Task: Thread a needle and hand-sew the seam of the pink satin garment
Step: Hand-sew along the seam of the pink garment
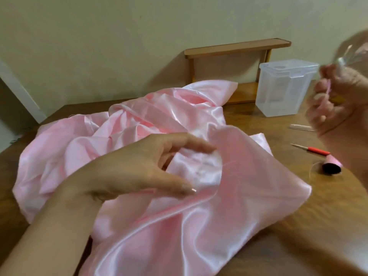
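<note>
The left forearm is reaching in from the near corner, and the left hand (pixel 139 168) is curling thumb and forefinger round a bunched ridge of the pink satin garment (pixel 199 226). The garment is lying heaped across the wooden table (pixel 328 226) and spilling toward the camera. The right hand (pixel 338 100) is hanging raised at the right edge, well apart from the cloth, with its fingers closed and pinching a pink thread (pixel 328 87). That hand is showing heavily blurred, so the needle is not showing clearly (presumably it is sitting between those fingertips). A faint strand is showing on the satin just beside the left forefinger.

Judging from this, a stitch is being drawn through the seam. To do it well, the left hand should be holding the seam flat and lightly taut between thumb and forefinger, since satin this slippery is likely to be sliding and puckering. The thread should be running in line with the seam, with the pull ending the moment the slack is gone, because more tension is likely to be gathering the cloth. The pink spool (pixel 331 166) and the red-handled tool (pixel 316 151) are lying near the cloth's right edge, where a long loose tail could be snagging.
</note>
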Available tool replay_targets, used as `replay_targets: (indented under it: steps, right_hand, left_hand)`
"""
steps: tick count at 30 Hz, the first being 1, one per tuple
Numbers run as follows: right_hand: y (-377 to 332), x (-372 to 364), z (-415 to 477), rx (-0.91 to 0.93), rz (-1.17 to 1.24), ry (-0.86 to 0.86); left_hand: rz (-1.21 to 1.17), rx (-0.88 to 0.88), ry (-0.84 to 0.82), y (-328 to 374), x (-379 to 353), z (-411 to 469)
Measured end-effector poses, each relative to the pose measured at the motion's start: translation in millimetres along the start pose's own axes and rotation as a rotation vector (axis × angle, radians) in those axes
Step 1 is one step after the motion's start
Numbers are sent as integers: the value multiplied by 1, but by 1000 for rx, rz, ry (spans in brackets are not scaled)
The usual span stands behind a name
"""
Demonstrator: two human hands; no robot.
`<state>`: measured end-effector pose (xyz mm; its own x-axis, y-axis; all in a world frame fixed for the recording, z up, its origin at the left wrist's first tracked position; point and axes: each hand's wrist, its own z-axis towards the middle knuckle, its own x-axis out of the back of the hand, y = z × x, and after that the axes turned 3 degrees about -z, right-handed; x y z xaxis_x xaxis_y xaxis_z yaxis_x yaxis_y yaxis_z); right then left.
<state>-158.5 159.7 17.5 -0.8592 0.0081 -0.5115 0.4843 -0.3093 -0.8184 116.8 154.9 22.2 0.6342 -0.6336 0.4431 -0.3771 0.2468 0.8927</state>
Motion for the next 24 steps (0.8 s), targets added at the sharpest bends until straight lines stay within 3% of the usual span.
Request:
replay_targets:
  steps: [2,7,11,16,20,24]
  right_hand:
    - [5,1,-1,-20,1,114]
    - [18,5,4,-96,4,351]
    - [25,9,8,-129,8,335]
    - [27,1,3,-114,-83,50]
    - [37,-20,-8,-126,-450,-319]
    - [62,-40,-18,-321,-583,-671]
  left_hand:
    - [46,-1,-80,0,5,-2]
    - [-34,-8,-10,-4,14,0]
    - [-22,-23,-69,-7,22,-4]
    - [56,53,-84,-10,34,-12]
    - [37,-2,-142,-11,38,-14]
    - [-27,-83,-149,-11,26,-5]
